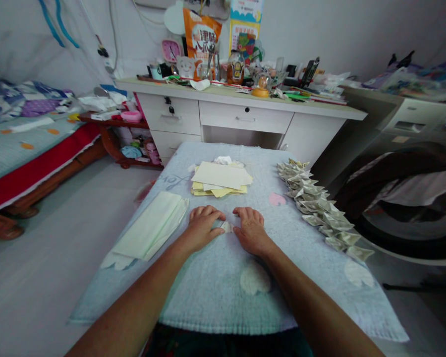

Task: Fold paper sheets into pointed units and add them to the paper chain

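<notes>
A small folded piece of pale paper point(227, 226) lies on the cloth-covered table between my two hands. My left hand point(204, 225) rests palm down at its left side, thumb and forefinger apart, the thumb tip at the paper's edge. On the other side my right hand point(250, 228) lies with bent fingers spread, its thumb close to the paper's right edge. Just beyond the hands is a stack of cream and yellow paper sheets point(221, 174). Left of my left hand lies a pile of long pale green folded paper point(150, 225). Rows of folded paper boats point(315, 201) stand along the right side.
A light blue cloth point(215, 292) covers the table. Behind it stands a white desk point(245, 116) crowded with jars, a pink clock point(171, 50) and an orange snack bag point(201, 42). A bed point(33, 144) is at the left, a washing machine point(405, 163) at the right.
</notes>
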The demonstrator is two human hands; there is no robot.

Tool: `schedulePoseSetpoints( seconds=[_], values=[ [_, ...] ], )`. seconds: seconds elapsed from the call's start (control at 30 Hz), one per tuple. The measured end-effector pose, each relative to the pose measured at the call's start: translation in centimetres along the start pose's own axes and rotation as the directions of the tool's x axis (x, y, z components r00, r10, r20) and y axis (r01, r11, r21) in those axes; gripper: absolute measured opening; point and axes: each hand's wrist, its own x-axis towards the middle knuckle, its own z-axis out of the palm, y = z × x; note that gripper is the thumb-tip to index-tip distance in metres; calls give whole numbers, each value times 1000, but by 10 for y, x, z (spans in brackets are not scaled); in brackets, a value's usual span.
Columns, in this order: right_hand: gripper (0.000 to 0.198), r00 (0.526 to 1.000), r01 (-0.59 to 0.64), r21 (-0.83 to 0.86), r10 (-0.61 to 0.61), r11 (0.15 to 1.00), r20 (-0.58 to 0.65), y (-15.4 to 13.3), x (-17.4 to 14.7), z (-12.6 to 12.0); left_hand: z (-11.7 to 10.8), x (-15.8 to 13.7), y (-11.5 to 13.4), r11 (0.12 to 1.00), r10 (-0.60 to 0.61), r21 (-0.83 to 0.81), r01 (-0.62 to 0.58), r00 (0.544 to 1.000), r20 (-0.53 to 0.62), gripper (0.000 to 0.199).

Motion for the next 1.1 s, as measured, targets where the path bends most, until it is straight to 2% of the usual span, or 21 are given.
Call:
schedulePoseSetpoints(
  seconds=[0.2,0.37,0.5,0.6,0.7,0.77,0.87,0.9,1.0,1.1],
  values=[
    [44,999,24,32,-25,999,32,1,-1,-4,1,-1,-1,1000,20,-22,-20,1000,-18,27],
    [28,997,76,63,-75,995,-13,3,-3,-3,2,0,0,997,38,-70,-42,998,-56,24],
    [26,984,172,89,-168,981,-52,4,-4,1,0,0,6,983,76,-160,-87,994,-77,17],
    [17,978,200,132,-190,971,-82,4,-3,2,-3,-2,11,962,96,-247,-113,992,-80,12],
    [11,974,214,203,-194,956,-115,3,-3,0,-5,-2,14,924,66,-370,-102,992,-109,22],
    [10,969,231,250,-201,940,-140,2,-3,-2,-6,-2,13,901,62,-422,-96,994,-93,28],
    [5,956,289,323,-252,901,-152,2,-3,-5,-8,-3,12,899,115,-422,-120,993,-37,16],
    [3,950,311,350,-273,884,-153,2,-2,-6,-9,-4,12,898,125,-421,-127,992,-32,17],
    [3,941,337,424,-304,841,-145,2,-2,-7,-11,-5,12,889,88,-445,-104,995,-55,19],
    [12,948,315,456,-297,833,-111,2,-2,-8,-12,-6,12,881,38,-469,-64,997,-64,17]
  ],
)
